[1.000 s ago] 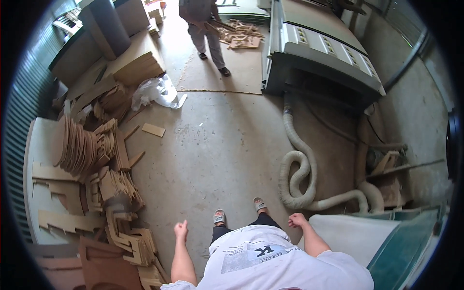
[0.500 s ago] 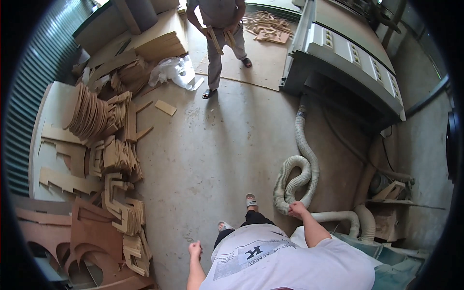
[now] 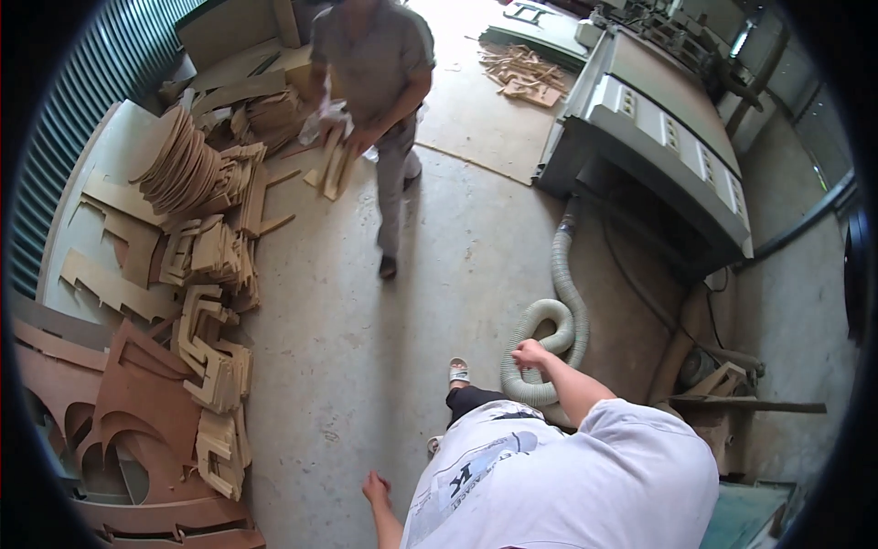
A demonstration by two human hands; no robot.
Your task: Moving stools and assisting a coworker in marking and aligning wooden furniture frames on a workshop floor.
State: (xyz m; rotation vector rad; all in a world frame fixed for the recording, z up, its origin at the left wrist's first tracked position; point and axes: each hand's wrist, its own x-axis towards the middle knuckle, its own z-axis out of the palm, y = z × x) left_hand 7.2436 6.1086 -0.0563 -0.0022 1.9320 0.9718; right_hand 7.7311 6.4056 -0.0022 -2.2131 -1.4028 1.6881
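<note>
Both hands swing empty for balance: left hand [image 3: 375, 488] loosely curled, cutout board stacks [image 3: 215, 366] beyond its fingers; right hand [image 3: 530, 354] half-clenched above the coiled hose [image 3: 549, 329].

Packages: crumpled clear-white plastic wrap [image 3: 331, 113] at upper left, beside stacked board offcuts.
Labels: small pale rectangular plates [image 3: 672, 134] in a row along grey machine's sloped panel, upper right.
Printed patch: black-and-grey graphic [image 3: 476, 468] on white shirt, bottom centre.
Signs: none.
Screens: none.
</note>
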